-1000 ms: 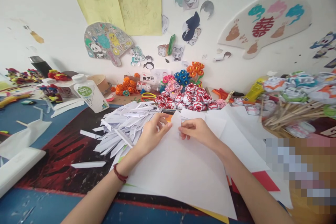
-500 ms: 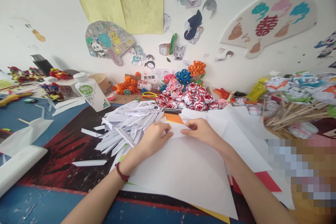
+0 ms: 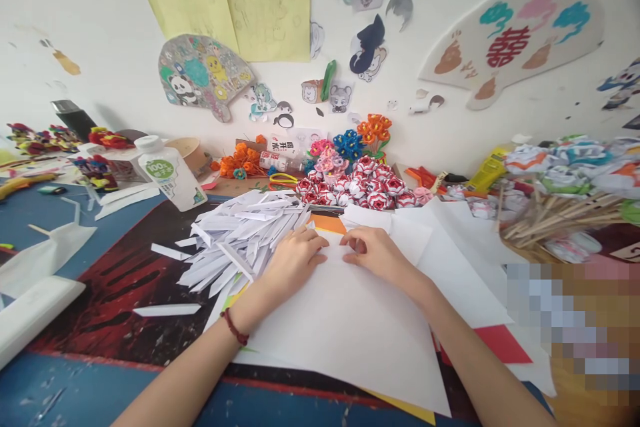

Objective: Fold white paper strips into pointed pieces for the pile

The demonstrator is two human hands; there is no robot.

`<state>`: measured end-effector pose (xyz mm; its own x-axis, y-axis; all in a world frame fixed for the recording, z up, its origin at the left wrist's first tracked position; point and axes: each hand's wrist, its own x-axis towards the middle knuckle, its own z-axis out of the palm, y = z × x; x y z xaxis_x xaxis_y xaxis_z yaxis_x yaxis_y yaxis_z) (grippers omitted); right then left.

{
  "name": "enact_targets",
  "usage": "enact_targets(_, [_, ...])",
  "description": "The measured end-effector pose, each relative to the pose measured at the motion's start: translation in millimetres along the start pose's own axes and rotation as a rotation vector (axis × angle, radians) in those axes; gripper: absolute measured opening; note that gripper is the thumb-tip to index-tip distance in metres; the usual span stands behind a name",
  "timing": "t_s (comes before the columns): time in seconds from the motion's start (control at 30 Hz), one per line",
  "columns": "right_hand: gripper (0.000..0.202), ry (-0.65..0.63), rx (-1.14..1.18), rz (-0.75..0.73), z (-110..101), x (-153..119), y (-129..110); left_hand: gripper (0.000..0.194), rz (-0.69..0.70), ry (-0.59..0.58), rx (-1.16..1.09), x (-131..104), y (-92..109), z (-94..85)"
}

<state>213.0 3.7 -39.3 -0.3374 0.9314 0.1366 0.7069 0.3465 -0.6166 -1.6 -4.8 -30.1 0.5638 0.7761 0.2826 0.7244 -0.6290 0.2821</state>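
Over the large white sheets [image 3: 345, 327], both my hands hold a small piece of white paper [image 3: 335, 255]. My left hand [image 3: 295, 257], with a dark red bracelet on its wrist, closes on the left end, thumb and fingers together. Bent fingers of my right hand [image 3: 376, 252] pinch the right end. The paper's outline blends into the white sheet below, so its exact folds are unclear. Beside my left hand lies a heap of folded white paper strips [image 3: 240, 233]. One loose folded strip [image 3: 167, 310] rests apart on the dark mat [image 3: 115, 300].
A white bottle [image 3: 170, 173] stands behind the heap. Red-and-white paper flowers [image 3: 373, 183] line the wall side. More white sheets [image 3: 465, 260] and a bundle of wooden sticks [image 3: 555, 217] are at the right. A long white box-like object [image 3: 37, 320] lies at left.
My right hand has moved slightly left and its fingers curl more. The small paper between my hands shows less and sits flatter. The whole view has shifted a little.
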Motion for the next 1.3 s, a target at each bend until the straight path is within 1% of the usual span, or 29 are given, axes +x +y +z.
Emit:
enact_targets(0.13, [0.015, 0.019, -0.062, -0.028, -0.6, -1.0, -2.0, 0.016, 0.024, -0.004, 0.031, -1.4, 0.8, -0.6])
enact_targets(0.3, [0.006, 0.053, -0.124, 0.033, -0.3, -2.5, -6.4, 0.012, 0.026, 0.031, -0.002, -2.1, -0.1, 3.6])
enact_targets(0.43, [0.010, 0.063, -0.146, 0.036, -0.3, -2.9, -8.9, 0.013, 0.015, 0.064, -0.038, -1.4, -1.5, 7.3])
enact_targets(0.53, [0.009, 0.057, -0.192, -0.011, -2.7, -3.3, -10.2, 0.013, 0.023, 0.082, -0.064, -1.2, -1.5, 8.2])
enact_targets(0.67, [0.007, 0.061, -0.300, -0.112, -7.2, -5.5, -13.0, 0.018, 0.051, 0.073, -0.059, -1.8, -1.1, 8.5])
enact_targets(0.73, [0.008, 0.065, -0.327, -0.149, -7.9, -6.8, -14.5, 0.018, 0.061, 0.063, -0.027, -2.5, -0.8, 8.7])
enact_targets(0.83, [0.014, 0.057, -0.371, -0.220, -6.5, -8.2, -15.8, 0.020, 0.082, 0.049, 0.043, -3.8, 0.5, 8.1])
enact_targets(0.93, [0.015, 0.037, -0.432, -0.282, -3.8, -8.8, -16.3, 0.022, 0.110, 0.018, 0.110, -4.9, 3.2, 5.7])
enact_targets(1.1, [0.023, -0.009, -0.555, -0.339, -3.3, -11.5, -20.5, 0.017, 0.149, -0.030, 0.224, -5.5, 7.8, 0.1])
enact_targets(1.3, [0.019, -0.045, -0.598, -0.338, -7.5, -15.3, -28.9, 0.013, 0.172, -0.067, 0.310, -6.5, 8.0, -1.4])
